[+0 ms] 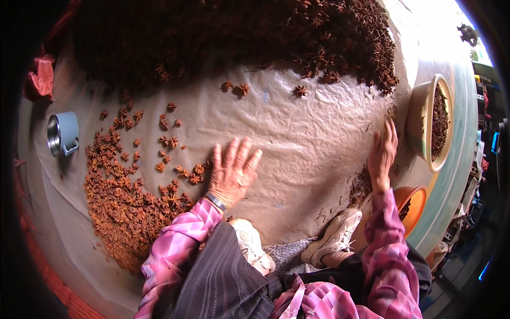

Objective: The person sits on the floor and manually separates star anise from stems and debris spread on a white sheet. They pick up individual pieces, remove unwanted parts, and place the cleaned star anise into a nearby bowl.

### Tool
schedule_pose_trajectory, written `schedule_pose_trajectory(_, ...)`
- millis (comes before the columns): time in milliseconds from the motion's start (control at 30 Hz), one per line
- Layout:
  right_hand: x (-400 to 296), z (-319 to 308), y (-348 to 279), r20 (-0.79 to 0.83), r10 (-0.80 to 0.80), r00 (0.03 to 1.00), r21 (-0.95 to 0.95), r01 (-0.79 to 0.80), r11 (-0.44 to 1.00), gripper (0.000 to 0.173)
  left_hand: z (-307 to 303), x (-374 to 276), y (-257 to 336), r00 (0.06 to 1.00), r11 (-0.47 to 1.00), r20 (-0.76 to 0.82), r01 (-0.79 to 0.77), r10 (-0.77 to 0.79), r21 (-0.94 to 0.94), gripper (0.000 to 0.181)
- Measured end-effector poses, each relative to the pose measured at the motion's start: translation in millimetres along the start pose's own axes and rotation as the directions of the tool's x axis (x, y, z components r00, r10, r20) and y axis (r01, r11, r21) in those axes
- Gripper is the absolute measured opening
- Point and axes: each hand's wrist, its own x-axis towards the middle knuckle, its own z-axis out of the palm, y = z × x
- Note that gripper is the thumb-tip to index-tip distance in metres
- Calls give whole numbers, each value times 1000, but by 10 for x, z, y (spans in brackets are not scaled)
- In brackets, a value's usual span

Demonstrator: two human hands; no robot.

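Observation:
My left hand (pixel 232 175) lies palm down with its fingers spread on a brown plastic sheet (pixel 279 131). Just left of its wrist spreads a pile of reddish-brown star anise (pixel 127 211), with loose pods scattered above it. My right hand (pixel 383 153) reaches along the sheet's right side, seen edge-on, its fingers extended and nothing visible in them. Near its wrist sits a small heap of dark stems and bits (pixel 360 187). Across the top stretches a large dark heap of star anise (pixel 338 40), and a few single pods (pixel 301 91) lie below its edge.
At right stand a cream basin (pixel 418 119) of dark stems and an orange bowl (pixel 414 203), partly behind my right arm. A light-blue metal mug (pixel 65 131) lies on its side at left. Below a red plastic bag (pixel 42 77), red material lines the left rim. My shoes (pixel 251 243) rest on the sheet.

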Motion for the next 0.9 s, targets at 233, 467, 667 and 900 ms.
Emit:
schedule_pose_trajectory(233, 1557, 741, -1068, 156, 151, 976, 673, -217, 707, 59, -501, -826, -856, 670, 674, 160, 642, -725, 366, 68)
schedule_pose_trajectory(467, 720, 473, -1875, 94, -383, 919, 574, 265, 775, 57, -1367, -1114, -725, 721, 735, 153, 647, -676, 201, 40)
schedule_pose_trajectory(667, -208, -100, -1664, 180, -361, 915, 684, 148, 715, 31, -2527, 48, 287, 967, 506, -58, -180, 248, -844, 33)
schedule_pose_trajectory(900, -44, -96, -1572, 80, -368, 926, 599, 251, 760, 20, -2336, 114, 1122, 776, 410, -622, -537, -101, -737, 38)
